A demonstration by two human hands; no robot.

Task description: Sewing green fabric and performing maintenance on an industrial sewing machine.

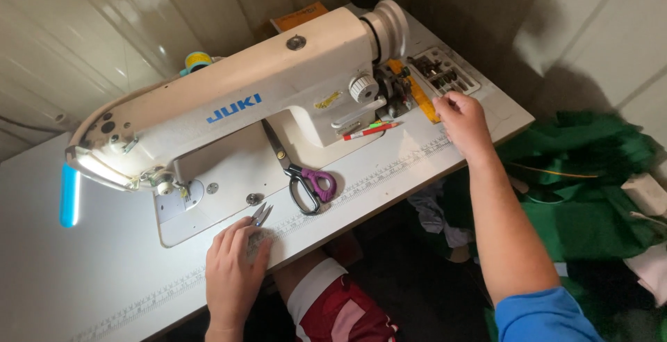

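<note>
1. Our left hand lies flat and empty on the table, fingertips touching the small snips, which point away toward the sewing machine.
2. Our right hand is far to the right, fingers curled at the grey tray; we cannot tell if it holds something.

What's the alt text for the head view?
A person sits at a white sewing machine on a white table, left hand flat near small thread snips, right hand reaching to a parts tray. Purple-handled scissors lie on the machine bed; green fabric is piled beside the table.
</note>
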